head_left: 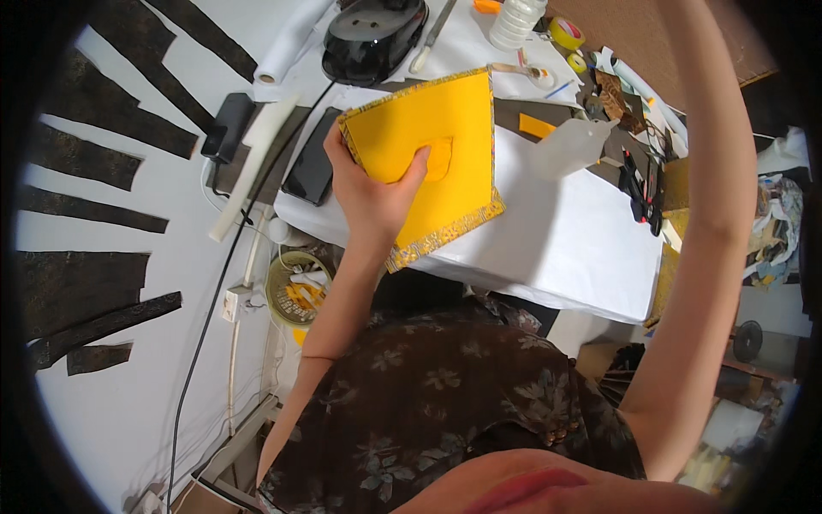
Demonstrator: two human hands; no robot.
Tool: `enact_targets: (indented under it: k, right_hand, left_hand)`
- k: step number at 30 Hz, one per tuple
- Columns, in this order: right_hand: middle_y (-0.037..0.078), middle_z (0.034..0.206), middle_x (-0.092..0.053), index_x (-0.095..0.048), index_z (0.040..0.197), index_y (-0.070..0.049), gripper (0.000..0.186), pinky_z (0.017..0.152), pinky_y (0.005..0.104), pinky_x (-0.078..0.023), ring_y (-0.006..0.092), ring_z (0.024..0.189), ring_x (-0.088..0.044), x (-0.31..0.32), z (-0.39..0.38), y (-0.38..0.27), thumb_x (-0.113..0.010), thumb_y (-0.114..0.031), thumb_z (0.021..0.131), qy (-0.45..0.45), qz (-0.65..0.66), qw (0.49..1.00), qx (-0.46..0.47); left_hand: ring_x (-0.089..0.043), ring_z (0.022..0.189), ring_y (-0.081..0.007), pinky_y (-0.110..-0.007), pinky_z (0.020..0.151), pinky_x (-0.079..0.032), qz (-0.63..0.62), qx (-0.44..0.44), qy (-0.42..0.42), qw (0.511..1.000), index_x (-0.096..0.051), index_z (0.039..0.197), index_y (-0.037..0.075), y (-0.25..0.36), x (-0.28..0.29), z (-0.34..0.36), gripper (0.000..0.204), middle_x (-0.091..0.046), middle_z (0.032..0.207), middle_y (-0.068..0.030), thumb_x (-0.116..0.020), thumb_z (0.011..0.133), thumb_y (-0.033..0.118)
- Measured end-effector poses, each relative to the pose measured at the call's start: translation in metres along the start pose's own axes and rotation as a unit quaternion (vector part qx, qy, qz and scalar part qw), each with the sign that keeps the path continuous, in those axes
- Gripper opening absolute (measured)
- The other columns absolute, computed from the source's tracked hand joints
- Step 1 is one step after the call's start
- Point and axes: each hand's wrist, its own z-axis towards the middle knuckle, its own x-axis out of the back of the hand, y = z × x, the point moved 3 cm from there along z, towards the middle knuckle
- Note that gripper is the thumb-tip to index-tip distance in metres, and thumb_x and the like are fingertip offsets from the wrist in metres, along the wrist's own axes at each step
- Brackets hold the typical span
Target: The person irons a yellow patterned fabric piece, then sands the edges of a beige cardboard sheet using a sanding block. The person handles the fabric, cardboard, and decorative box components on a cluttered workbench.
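My left hand (372,195) grips a flat yellow panel (418,107) by its left side, above the white-covered table. Narrow patterned edging runs along the panel's borders, with a wider patterned band at the near edge. Under my left thumb lies a small orange-yellow piece (442,160), against the panel's face. The fingers behind the panel are hidden. My right arm (715,171) stretches up along the right side and leaves the picture at the top, so the right hand is out of sight. Beside my left hand a black phone (310,167) lies on the table.
A glossy black rounded object (374,41) stands at the back, near a clear bottle (517,22) and yellow tape (566,33). Right of the panel are a translucent squeeze bottle (572,146) and several pens (635,190). A scrap basket (279,295) and black cable (205,330) sit left.
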Motion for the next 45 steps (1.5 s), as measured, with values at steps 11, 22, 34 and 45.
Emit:
enact_targets:
  k: [11,22,34,45]
  right_hand:
    - [0.011,0.068,-0.059,-0.057,0.075,-0.006,0.022,0.063,0.0395,-0.046,0.0232,0.065,-0.053,-0.265,0.124,0.131,-0.074,-0.006,0.061,-0.226,0.012,0.966,0.127]
    - [0.021,0.096,-0.067,-0.06,0.104,-0.005,0.039,0.08,0.046,-0.05,0.0388,0.091,-0.064,-0.337,0.118,0.195,-0.074,-0.007,0.067,-0.237,-0.109,0.948,0.184]
    - [0.022,0.129,-0.06,-0.052,0.134,-0.001,0.049,0.106,0.0413,-0.043,0.0319,0.121,-0.057,-0.102,-0.068,-0.005,-0.059,-0.033,0.096,-0.082,0.069,0.991,-0.081]
    - [0.019,0.137,-0.047,-0.025,0.148,0.0,0.101,0.104,0.0376,-0.043,0.0257,0.127,-0.048,-0.19,-0.251,0.001,-0.087,-0.011,0.07,0.175,0.384,0.876,-0.234]
  left_hand:
    - [-0.061,0.104,-0.0235,-0.033,0.09,-0.051,0.029,0.063,0.01,0.998,-0.035,0.133,-0.001,-0.009,0.008,-0.005,0.08,-0.054,0.118,-0.0164,-0.085,0.071,0.007]
    - [-0.057,0.107,-0.0198,-0.032,0.091,-0.05,-0.001,0.068,-0.01,0.998,-0.031,0.136,-0.002,-0.008,0.007,-0.008,0.085,-0.048,0.121,-0.0157,-0.086,0.072,0.009]
    - [-0.058,0.093,-0.0116,-0.024,0.082,-0.047,-0.136,0.028,-0.007,0.99,-0.042,0.124,-0.001,-0.028,-0.001,0.007,0.043,-0.061,0.104,-0.0084,-0.067,0.095,0.018]
    - [-0.063,0.097,-0.0132,-0.028,0.082,-0.052,-0.171,0.017,-0.124,0.977,-0.044,0.125,0.001,-0.04,-0.032,0.032,0.045,-0.065,0.109,-0.009,-0.066,0.095,0.025]
